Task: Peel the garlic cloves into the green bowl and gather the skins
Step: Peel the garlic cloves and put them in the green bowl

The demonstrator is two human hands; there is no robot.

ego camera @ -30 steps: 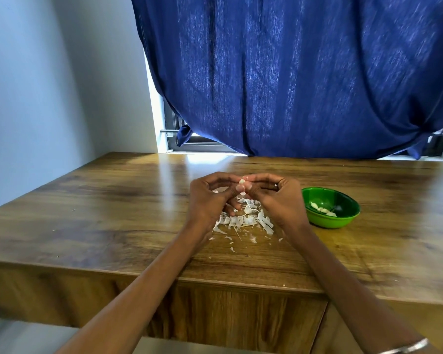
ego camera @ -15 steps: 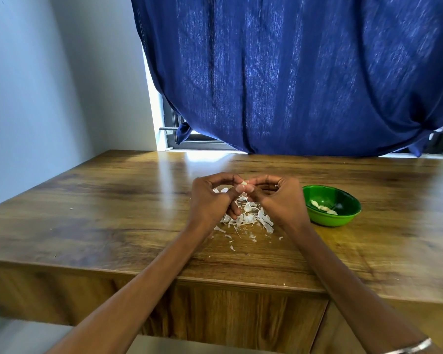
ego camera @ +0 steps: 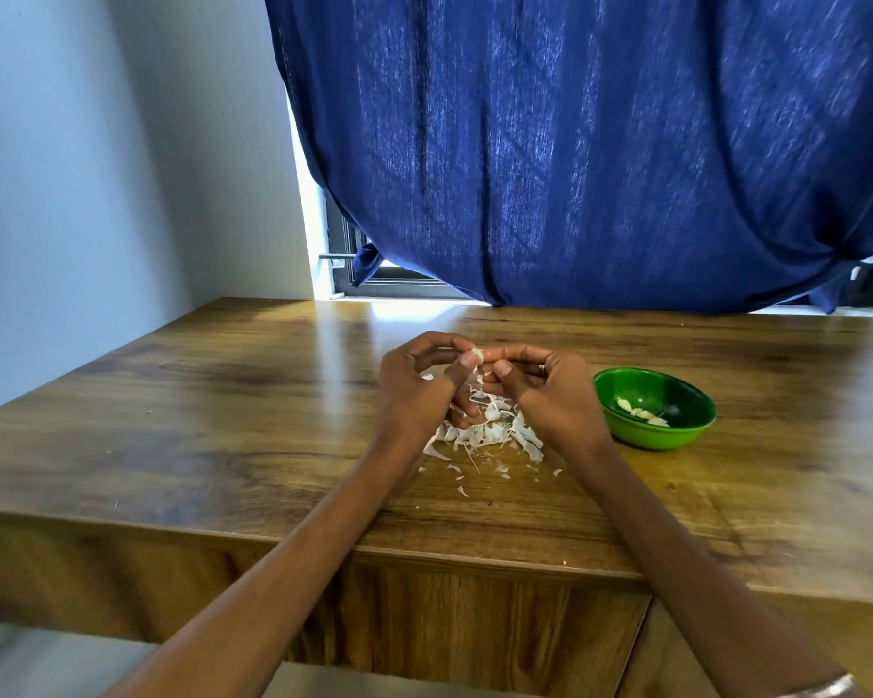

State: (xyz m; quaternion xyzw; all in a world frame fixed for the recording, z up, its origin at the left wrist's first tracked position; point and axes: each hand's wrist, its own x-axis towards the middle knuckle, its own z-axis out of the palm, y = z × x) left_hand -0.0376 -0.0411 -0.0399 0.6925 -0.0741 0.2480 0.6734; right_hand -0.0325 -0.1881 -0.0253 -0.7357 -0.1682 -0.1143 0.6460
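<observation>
Garlic clove (ego camera: 477, 353) pinched between both hands above the skin pile.

The clove is held at the tips by the curled fingers (ego camera: 467, 364) of the left hand (ego camera: 414, 390) and right hand (ego camera: 550, 395). Skins (ego camera: 490, 430) are heaped on the wooden counter (ego camera: 197, 435) right under the hands, at 6 o'clock from the clove. The green bowl (ego camera: 654, 415), with a few peeled cloves (ego camera: 641, 412) inside, sits at 3 o'clock from the pile.

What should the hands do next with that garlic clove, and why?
Probably keep stripping skin. Both hands pinch the clove above the skins, and white skin seems to cling to it, so it isn't ready for the bowl.
</observation>
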